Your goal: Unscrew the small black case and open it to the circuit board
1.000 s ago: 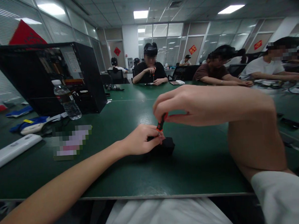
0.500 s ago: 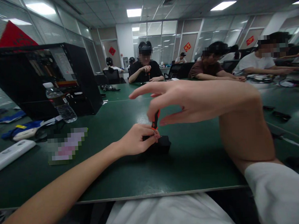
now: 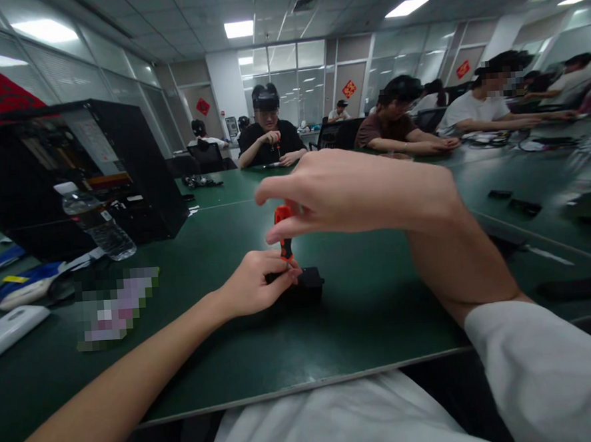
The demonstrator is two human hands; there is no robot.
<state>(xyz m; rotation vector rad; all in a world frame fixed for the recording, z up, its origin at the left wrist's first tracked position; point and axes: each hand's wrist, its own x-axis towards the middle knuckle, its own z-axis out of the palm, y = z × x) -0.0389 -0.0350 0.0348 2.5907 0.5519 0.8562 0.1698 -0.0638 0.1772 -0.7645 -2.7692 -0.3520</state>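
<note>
**A:** What is the right grip doing?

**B:** The right hand (image 3: 354, 191) is pinching one screwdriver (image 3: 282, 216) by its orange handle. The forefinger is lying over the top and the thumb is pressing from below. The grip is closing tight on the handle, with the other fingers curling loosely beside it.

**A:** Which way is the tool pointing?

**B:** Its long axis is standing close to upright. The handle is sitting at the top and the tip is pointing straight down. The shaft is disappearing behind the left fingertips, so I cannot tell where the tip is touching.

**A:** And the left grip?

**B:** The left hand (image 3: 257, 287) is closing around one small black box (image 3: 310, 285). It is holding the box's left end right under the screwdriver, and the box is resting flat on the green bench (image 3: 382, 322), in the middle and near the front edge.

**A:** What is lying further out?

**B:** To the left, one water bottle (image 3: 95, 225) is standing upright just in front of one black computer case (image 3: 137, 170), which is sitting open-sided on the bench. One white bar (image 3: 9, 330) is lying near the left edge. To the right, two small dark pieces (image 3: 517, 205) are lying well apart from the hands.

**A:** Is anyone else showing?

**B:** Three people (image 3: 270, 132) are sitting along the far side with their arms resting on the benches. More are sitting behind them, too small to count.
</note>
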